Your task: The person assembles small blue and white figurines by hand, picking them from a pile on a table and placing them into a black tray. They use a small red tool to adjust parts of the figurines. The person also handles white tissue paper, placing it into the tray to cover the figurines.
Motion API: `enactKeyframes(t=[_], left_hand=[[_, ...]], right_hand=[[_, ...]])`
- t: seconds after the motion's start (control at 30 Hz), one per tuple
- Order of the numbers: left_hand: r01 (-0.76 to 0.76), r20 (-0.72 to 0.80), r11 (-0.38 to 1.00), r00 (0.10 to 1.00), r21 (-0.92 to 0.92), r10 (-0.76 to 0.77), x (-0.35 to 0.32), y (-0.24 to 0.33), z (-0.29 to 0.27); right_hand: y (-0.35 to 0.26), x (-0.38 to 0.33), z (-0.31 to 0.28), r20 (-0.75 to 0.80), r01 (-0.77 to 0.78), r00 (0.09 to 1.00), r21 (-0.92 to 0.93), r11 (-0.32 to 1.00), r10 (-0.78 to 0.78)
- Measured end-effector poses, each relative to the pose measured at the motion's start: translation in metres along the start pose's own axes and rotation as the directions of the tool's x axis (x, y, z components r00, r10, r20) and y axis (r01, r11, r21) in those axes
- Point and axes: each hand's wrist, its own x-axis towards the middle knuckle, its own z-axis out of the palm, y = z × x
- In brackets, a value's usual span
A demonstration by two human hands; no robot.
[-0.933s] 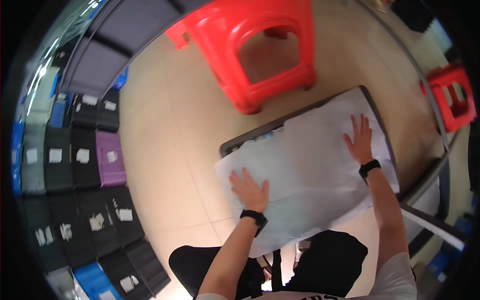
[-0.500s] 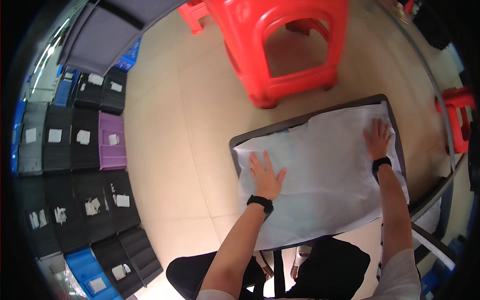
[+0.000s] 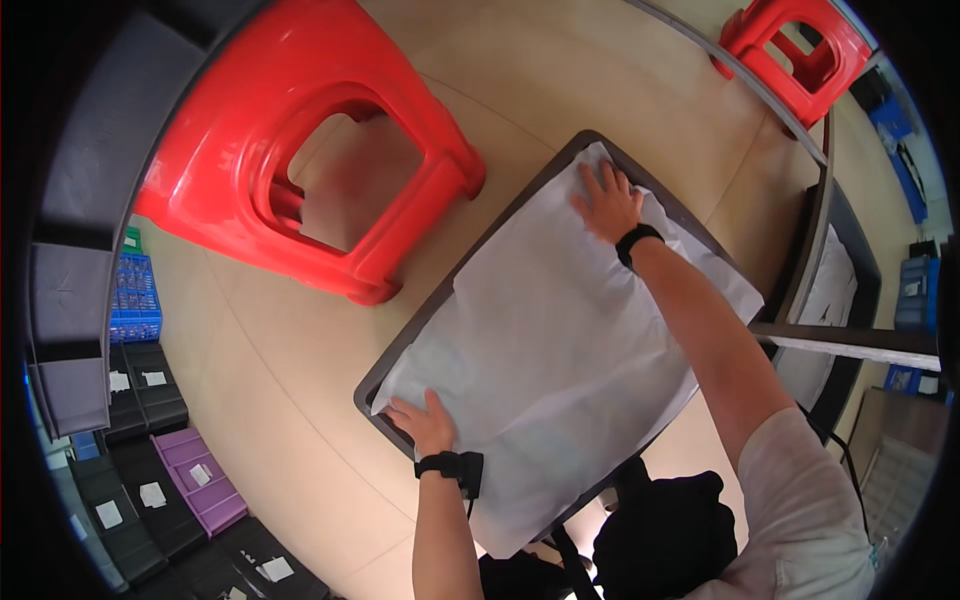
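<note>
A thin, pale white sheet covers most of a dark rectangular tray in front of me, with faint greenish shapes showing through it. Near the tray's left corner, my left hand lies on the sheet's edge with fingers apart. My right hand rests spread on the sheet by the far corner. Neither hand grips anything. Both wrists carry black bands, the left one with a small black box. What lies beneath the sheet is hidden.
A large red plastic stool stands close beyond the tray at the left. Another red stool is at the far right. Black bins and a purple bin line the left. A metal rail and a sheet-lined dark tray are at right.
My view has turned, so the tray appears tilted and the near red stool has shifted left in the picture. Both hands still lie on the sheet, near its left and far edges.
</note>
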Motion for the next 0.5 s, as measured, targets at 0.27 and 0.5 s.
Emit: enactKeyframes(t=[0.27,0.5], left_hand=[[-0.047,0.086,0.999,0.995,0.017,0.046,-0.008,0.014,-0.035],[0.154,0.183,0.903,0.979,-0.4,-0.086,-0.135,-0.023,-0.035]], right_hand=[[-0.003,0.001,-0.029,0.057,-0.104,0.994,0.164,0.981,0.096],[0.018,-0.16,-0.098,0.127,-0.149,0.983,0.156,0.976,0.13]])
